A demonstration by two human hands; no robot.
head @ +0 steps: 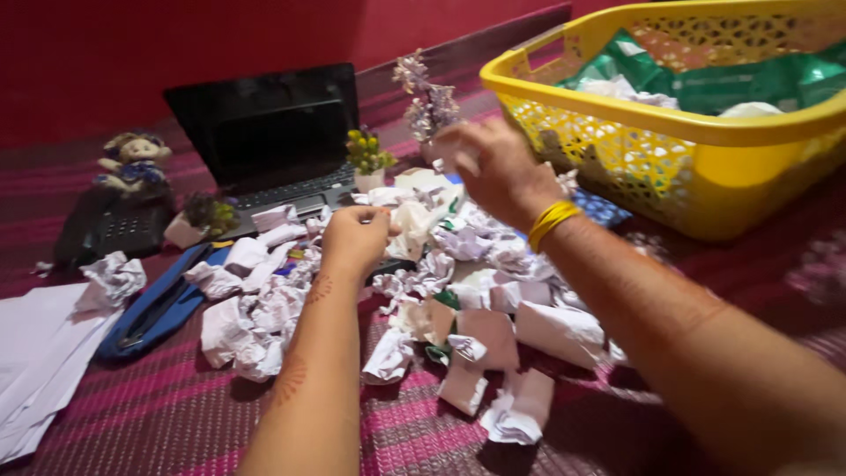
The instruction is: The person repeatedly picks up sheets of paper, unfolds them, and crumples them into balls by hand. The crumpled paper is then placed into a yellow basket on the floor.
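Both hands work the crumpled paper pile (pixel 458 300): left hand (pixel 355 240) clenched on a wad, right hand (pixel 493 167) blurred, grip unclear; loose wads could miss the yellow basket (pixel 617 150).

Paper under your hands: crumpled white paper balls (pixel 493 339), matt and creased, piled at centre.
Flat sheets (pixel 35 353): smooth white paper, near left.
Basket (pixel 705 159): glossy yellow plastic with perforated walls, far right.
Basket contents: shiny green wrappers (pixel 749 84), probably plastic film, though the view is blurred.
Mat (pixel 159 414): woven red-and-pink striped cloth, ribbed.
Laptop (pixel 269 132): matt black plastic, far left.
Pouch (pixel 159 308): blue fabric, left.
Your right wrist: glossy yellow bangles (pixel 551 220).
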